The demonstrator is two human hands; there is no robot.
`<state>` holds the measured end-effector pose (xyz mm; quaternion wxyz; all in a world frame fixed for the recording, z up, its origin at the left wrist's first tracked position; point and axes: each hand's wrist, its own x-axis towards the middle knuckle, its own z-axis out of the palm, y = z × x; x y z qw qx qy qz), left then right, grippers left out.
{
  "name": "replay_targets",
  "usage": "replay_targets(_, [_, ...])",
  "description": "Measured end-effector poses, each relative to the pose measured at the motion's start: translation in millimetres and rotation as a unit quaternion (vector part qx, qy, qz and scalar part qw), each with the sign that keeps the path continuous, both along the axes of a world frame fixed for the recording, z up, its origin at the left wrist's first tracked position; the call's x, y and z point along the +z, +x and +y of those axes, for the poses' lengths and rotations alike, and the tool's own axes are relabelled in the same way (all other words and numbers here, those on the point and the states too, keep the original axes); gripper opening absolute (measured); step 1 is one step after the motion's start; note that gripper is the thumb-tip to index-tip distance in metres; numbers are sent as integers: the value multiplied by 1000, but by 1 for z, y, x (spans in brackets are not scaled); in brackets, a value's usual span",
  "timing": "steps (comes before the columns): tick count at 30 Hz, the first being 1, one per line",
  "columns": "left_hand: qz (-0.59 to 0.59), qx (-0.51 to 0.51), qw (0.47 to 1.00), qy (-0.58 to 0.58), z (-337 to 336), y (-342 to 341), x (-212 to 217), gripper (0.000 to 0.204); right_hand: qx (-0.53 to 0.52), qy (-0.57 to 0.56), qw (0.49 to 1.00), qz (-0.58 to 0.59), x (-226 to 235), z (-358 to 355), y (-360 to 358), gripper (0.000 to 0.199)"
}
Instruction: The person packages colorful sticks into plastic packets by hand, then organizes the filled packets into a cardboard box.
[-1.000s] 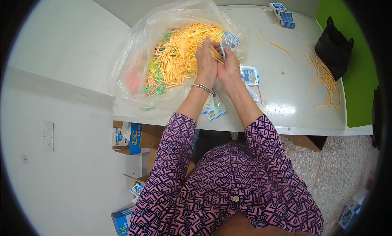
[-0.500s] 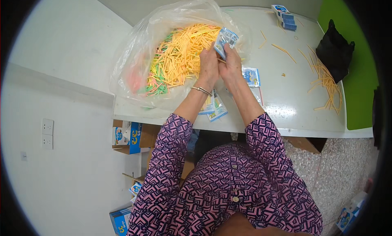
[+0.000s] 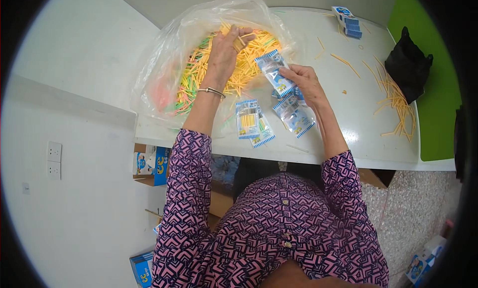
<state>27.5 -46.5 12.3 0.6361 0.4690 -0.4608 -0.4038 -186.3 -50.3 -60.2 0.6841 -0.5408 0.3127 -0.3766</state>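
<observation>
While my left hand (image 3: 226, 49) grips yellow sticks (image 3: 244, 69) inside the clear bag (image 3: 164, 64), my right hand's (image 3: 306, 81) fingers (image 3: 291, 74) pinch a blue-striped packet (image 3: 274, 71) above the counter (image 3: 348, 123).

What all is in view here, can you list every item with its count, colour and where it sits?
clear plastic bag: one, see-through, far left of the table, open toward the person
sticks in bag: many, mostly yellow, some green and pink, piled inside
small packets: a few, blue and white, on the table before the person
loose sticks: many, yellow, scattered at right
black bag: one, far right
packet stack: one, blue and white, far edge
table: one, white
cartons: several, blue, under the table and on the floor
left hand: in the sticks, bracelet on the wrist
right hand: holding one blue and white packet
</observation>
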Motion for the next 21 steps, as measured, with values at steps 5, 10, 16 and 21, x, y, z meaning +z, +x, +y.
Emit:
replay_targets(5, [124,-143,982,1,22,-32,12,28,58,12,998,5,5,8,-11,20])
replay_targets(10, [104,-148,983,11,33,-45,10,32,68,37,997,-19,0,10,-12,22])
replay_targets(16, [-43,-160,986,12,43,-53,-2,44,87,41,995,-11,-1,12,-16,23])
replay_targets(21, [-48,-202,976,62,53,-50,-9,40,68,47,996,-16,-2,19,-16,23])
